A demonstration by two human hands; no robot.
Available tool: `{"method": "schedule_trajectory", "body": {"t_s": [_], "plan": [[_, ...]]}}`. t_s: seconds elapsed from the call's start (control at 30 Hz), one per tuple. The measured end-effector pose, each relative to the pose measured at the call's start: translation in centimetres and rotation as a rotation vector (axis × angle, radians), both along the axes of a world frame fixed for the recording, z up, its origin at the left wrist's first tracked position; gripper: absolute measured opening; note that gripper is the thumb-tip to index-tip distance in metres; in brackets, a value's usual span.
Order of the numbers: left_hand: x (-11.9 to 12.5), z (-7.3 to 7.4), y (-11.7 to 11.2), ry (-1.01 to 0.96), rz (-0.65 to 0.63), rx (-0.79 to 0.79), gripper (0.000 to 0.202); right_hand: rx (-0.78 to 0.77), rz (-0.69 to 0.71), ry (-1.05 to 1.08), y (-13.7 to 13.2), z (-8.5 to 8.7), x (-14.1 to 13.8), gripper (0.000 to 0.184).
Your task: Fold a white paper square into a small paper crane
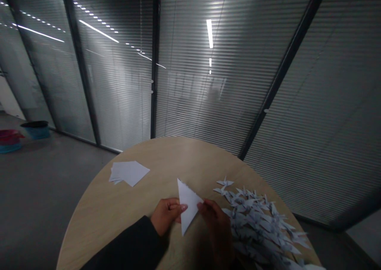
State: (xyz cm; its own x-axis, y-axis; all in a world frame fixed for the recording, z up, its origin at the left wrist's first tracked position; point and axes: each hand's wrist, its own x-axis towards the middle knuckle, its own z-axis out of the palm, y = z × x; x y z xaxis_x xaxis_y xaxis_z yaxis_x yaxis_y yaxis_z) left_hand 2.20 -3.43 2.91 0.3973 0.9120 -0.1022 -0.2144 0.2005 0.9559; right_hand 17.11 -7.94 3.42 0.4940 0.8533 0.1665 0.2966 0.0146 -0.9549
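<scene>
A white sheet folded into a triangle (187, 204) is held just above the round wooden table (154, 155). My left hand (166, 215), in a dark sleeve, pinches its left edge with the fingers closed on the paper. My right hand (216, 220) pinches the right corner of the same triangle. One tip of the triangle points away from me, another toward me.
A small stack of white square sheets (128, 172) lies at the table's far left. A heap of several folded paper cranes (258, 222) covers the right side of the table. Glass walls with blinds stand behind. Coloured tubs (35, 129) sit on the floor at far left.
</scene>
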Motion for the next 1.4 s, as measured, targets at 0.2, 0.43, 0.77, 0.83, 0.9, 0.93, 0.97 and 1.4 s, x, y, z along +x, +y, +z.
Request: {"method": "schedule_trajectory", "body": {"t_s": [0.2,0.43,0.77,0.83,0.9,0.93,0.97,1.4], "plan": [[-0.3,-1.2,0.7,0.18,-0.063,0.053,0.055,-0.013,0.144,0.089,0.7,-1.4,0.4,0.045],[-0.9,-0.7,0.1,0.943,-0.052,0.442,0.041,-0.112,0.114,-0.375,0.8,-3.8,0.4,0.026],[-0.2,-3.5,-0.6,1.313,-0.033,1.134,0.023,0.13,0.187,-1.065,0.7,-6.7,0.1,0.044],[-0.2,-4.9,-0.6,1.289,0.045,1.226,0.024,0.218,0.263,-1.063,1.2,-7.4,-0.1,0.054],[-0.3,-5.9,-0.7,1.298,0.078,1.266,0.028,0.181,0.381,-1.051,1.4,-7.8,-0.3,0.06],[-0.4,-6.2,-0.8,1.305,0.086,1.27,0.03,0.159,0.429,-1.032,1.4,-7.9,-0.4,0.061],[-0.4,-6.4,-0.9,1.315,0.089,1.273,0.031,0.129,0.478,-1.013,1.3,-7.8,-0.5,0.062],[-1.3,-5.3,-2.2,1.375,-0.072,1.239,0.04,-0.155,0.457,-0.891,0.9,-4.5,-2.6,0.056]]}}
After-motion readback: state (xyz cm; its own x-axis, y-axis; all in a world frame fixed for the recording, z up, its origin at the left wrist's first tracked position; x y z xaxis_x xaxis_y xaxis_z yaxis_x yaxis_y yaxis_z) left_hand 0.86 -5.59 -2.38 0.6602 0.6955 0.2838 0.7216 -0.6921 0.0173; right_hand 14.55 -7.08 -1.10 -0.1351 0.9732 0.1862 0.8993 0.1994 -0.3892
